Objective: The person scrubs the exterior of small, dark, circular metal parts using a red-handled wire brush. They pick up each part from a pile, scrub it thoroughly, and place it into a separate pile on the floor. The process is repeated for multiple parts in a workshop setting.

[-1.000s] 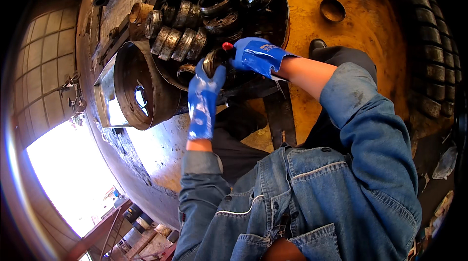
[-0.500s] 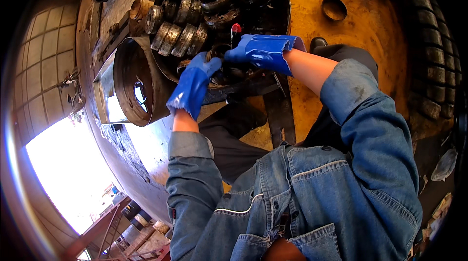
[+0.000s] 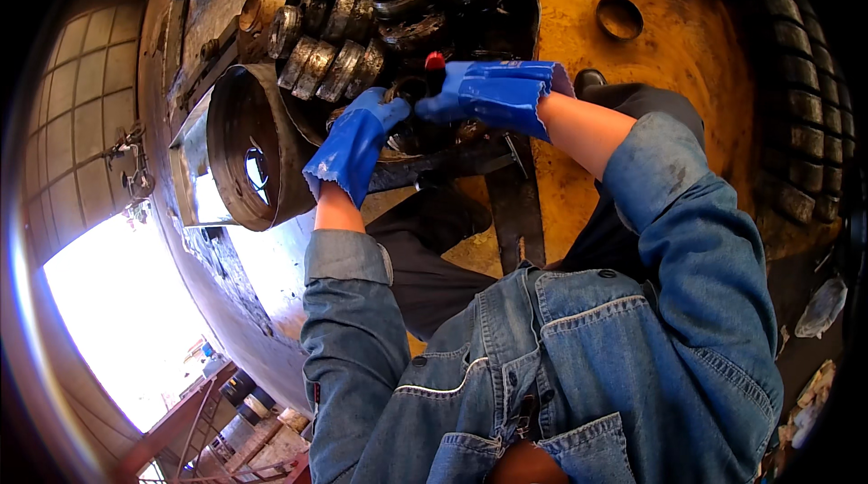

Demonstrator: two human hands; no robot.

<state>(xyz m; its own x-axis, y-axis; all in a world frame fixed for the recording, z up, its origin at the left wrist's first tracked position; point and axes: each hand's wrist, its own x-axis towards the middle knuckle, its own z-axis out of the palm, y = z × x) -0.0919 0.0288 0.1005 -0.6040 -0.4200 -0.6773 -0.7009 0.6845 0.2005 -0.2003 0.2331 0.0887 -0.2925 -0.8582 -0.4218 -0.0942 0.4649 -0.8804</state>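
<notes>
Both my hands wear blue rubber gloves and work close together at the near side of a wide dark tub [image 3: 539, 18]. My left hand [image 3: 366, 122] is closed at the edge of a dark, oily metal ring [image 3: 410, 86], its thumb toward my right hand. My right hand [image 3: 457, 90] is wrapped round a dark-handled tool with a red end [image 3: 435, 61] that sticks up past the fingers; its working end is hidden. Just beyond the hands, several greasy metal rings [image 3: 339, 75] lie in rows and heaps in the tub.
A large open metal cylinder [image 3: 237, 158] stands left of the tub. One loose ring [image 3: 619, 17] lies on the stained yellow surface [image 3: 669, 113] at the right. Farther right, dark ring-shaped parts [image 3: 800, 122] are stacked in rows. My knees are below the tub's near edge.
My left hand and forearm have shifted slightly left and up. The red-ended tool in my right hand has tilted and dipped a little. Both grips look the same.
</notes>
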